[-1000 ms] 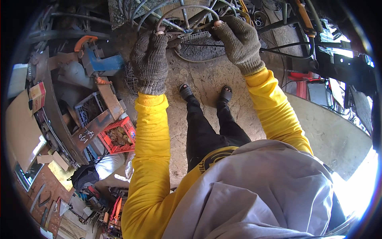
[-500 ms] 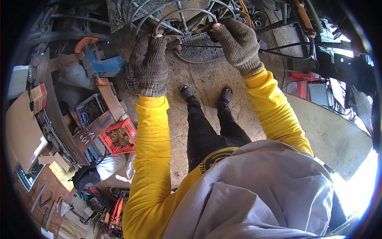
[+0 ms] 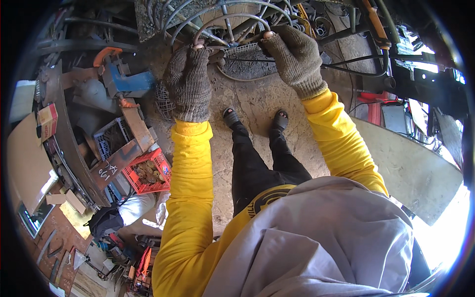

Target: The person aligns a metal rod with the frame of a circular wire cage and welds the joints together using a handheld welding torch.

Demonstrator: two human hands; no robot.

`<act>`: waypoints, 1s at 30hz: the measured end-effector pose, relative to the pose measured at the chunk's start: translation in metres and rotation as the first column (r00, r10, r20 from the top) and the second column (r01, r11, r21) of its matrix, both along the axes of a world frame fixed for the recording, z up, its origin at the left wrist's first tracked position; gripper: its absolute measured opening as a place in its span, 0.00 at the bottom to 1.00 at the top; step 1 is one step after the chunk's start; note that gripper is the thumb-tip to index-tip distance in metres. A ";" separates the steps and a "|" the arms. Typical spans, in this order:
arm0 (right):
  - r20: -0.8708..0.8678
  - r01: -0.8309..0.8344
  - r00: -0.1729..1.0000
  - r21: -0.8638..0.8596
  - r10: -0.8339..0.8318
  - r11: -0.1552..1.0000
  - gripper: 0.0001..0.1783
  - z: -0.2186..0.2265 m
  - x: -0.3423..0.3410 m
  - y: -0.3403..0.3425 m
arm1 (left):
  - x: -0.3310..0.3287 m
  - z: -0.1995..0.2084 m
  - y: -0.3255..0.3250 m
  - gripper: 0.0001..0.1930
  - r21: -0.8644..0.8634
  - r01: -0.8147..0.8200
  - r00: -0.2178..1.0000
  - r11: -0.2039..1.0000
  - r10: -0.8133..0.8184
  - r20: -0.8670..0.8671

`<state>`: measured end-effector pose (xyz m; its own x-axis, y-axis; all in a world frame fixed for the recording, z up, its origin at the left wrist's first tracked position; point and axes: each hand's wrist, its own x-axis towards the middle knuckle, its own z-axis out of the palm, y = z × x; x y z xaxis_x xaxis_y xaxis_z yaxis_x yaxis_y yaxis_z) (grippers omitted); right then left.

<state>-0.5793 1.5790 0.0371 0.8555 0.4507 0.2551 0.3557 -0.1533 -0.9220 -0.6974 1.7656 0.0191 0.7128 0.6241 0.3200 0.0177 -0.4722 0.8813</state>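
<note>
Brown knitted gloves cover both of my hands, with bare fingertips showing. My left hand is closed around one end of a curved metal rod, its thumb resting against the rod. The other end sits in the closed grip of my right hand, with the thumb pressed on it. Between the hands the rod arches away from me. Beyond it, several similar bent rods overlap, so I cannot tell whether they touch the held one. A thin curved rod or cable loops below, between my hands.
At left stand a blue metal tool, a red crate of round metal pieces and a dark crate. A flat grey sheet lies at right. An orange-handled tool and dark cables are at the upper right.
Both hands keep their grip on the rod. My left hand has shifted slightly to the right and nearer me; the rod moves a little with it.
</note>
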 end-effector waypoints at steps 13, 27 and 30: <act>0.165 0.129 0.983 -0.314 -0.080 0.941 0.22 0.022 -0.005 0.004 | 0.000 0.004 -0.006 0.18 0.093 -0.036 0.999 0.995 0.036 0.002; -0.549 0.067 0.819 -0.200 -0.169 0.977 0.18 -0.050 -0.069 -0.114 | 0.006 0.011 -0.010 0.16 -0.208 -0.081 0.994 0.975 0.063 -0.094; -0.603 0.080 0.763 -0.268 -0.232 0.960 0.17 -0.069 -0.094 -0.163 | 0.003 0.009 -0.012 0.16 -0.279 -0.077 0.996 0.957 0.063 -0.058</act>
